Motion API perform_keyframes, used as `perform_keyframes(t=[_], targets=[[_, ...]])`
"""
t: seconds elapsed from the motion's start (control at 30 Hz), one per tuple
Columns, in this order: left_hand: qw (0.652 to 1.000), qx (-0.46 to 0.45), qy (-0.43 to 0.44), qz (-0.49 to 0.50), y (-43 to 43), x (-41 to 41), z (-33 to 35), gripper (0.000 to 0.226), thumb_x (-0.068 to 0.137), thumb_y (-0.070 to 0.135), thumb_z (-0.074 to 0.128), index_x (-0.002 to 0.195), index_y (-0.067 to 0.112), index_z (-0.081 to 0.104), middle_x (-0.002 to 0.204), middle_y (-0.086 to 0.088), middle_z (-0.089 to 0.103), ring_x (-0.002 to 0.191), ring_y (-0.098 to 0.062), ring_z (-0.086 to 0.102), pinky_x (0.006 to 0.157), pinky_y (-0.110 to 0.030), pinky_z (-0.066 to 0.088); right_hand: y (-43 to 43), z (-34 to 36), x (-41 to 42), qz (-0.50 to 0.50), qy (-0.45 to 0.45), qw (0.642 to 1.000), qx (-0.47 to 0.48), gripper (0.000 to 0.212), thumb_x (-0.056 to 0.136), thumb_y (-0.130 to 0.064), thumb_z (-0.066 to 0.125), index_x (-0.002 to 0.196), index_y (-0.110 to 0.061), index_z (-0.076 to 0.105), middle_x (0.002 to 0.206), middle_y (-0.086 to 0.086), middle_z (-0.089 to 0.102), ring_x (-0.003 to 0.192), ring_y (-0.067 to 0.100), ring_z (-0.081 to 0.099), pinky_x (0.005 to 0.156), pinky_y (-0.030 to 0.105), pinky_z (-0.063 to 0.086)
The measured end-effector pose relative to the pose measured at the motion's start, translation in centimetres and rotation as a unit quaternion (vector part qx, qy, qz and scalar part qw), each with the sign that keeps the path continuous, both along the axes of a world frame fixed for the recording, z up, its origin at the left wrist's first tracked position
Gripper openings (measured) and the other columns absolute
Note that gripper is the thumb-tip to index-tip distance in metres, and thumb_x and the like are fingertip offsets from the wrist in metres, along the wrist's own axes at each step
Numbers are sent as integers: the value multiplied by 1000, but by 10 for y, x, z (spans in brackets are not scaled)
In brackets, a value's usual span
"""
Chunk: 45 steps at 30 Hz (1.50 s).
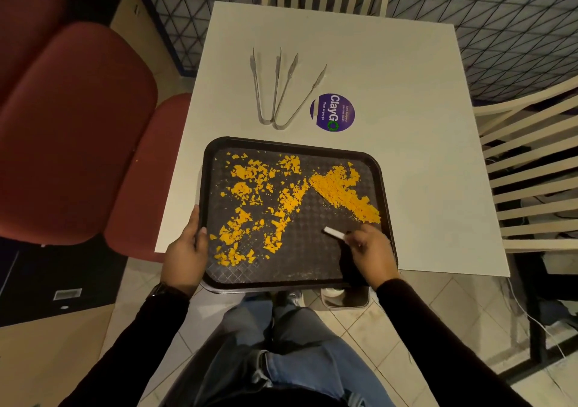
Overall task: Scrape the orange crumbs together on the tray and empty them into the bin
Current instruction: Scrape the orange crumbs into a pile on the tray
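Here one dark rectangular plastic tray (pixel 294 277) overhangs the near edge of the white square surface (pixel 406 100), strewn with orange crumbs (pixel 342 192). The left hand (pixel 186 251) clasps its left rim; the right hand (pixel 373 250) pinches one small white scraper (pixel 334 233). Two metal tongs (pixel 275 93) and one purple round sticker (pixel 333 112) lie beyond. Slatted chairs (pixel 528 169) stand around.

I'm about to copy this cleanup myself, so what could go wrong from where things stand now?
1. The tray overhangs the table's near edge; pressing down could tip it, though the left hand steadies its rim.
2. Orange crumbs heaped near the right rim could spill over it.
3. The small white scraper in the right hand may skip crumbs on the textured surface.
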<state>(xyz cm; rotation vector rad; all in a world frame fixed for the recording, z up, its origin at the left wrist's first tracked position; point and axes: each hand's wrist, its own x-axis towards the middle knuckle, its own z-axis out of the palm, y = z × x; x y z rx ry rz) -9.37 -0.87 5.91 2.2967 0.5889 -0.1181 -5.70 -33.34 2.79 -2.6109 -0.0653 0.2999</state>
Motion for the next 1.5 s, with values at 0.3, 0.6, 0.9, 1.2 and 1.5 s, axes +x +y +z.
perform_keyframes(t=[0.3,0.6,0.9,1.2,1.5], targets=[[1000,-13,-19,6,-4,-3,4,50,97,20,39,145,26,25,91,-23,67,84,-36,62,72,-33,44,65,11,-27,229,-14,972,42,15,75,-7,73,83,-19,73,71,1,58,67,22,54,59,29,37],[1000,-21,-4,1,-1,-7,-1,50,97,20,39,145,24,25,118,-19,63,101,-34,60,78,-23,37,87,3,2,110,-24,993,20,10,81,0,61,82,-4,71,77,13,58,71,30,54,59,35,44],[1000,-22,-5,-3,0,-6,1,50,98,22,37,145,25,22,124,-15,61,106,-32,60,81,-23,39,86,16,-12,115,3,992,47,7,79,-1,59,77,-6,64,77,5,51,72,20,47,61,29,37],[1000,-25,-6,0,1,-6,4,51,98,24,37,146,29,20,104,-18,67,93,-33,62,77,-30,45,105,15,-16,184,-34,981,43,11,80,1,61,71,-5,61,73,9,53,67,25,49,58,29,31],[1000,-25,2,-3,1,-9,4,51,98,25,36,146,29,20,99,-17,66,92,-33,62,74,-28,42,107,14,26,38,-10,998,50,14,85,2,52,82,2,66,91,18,60,88,35,56,78,44,49]])
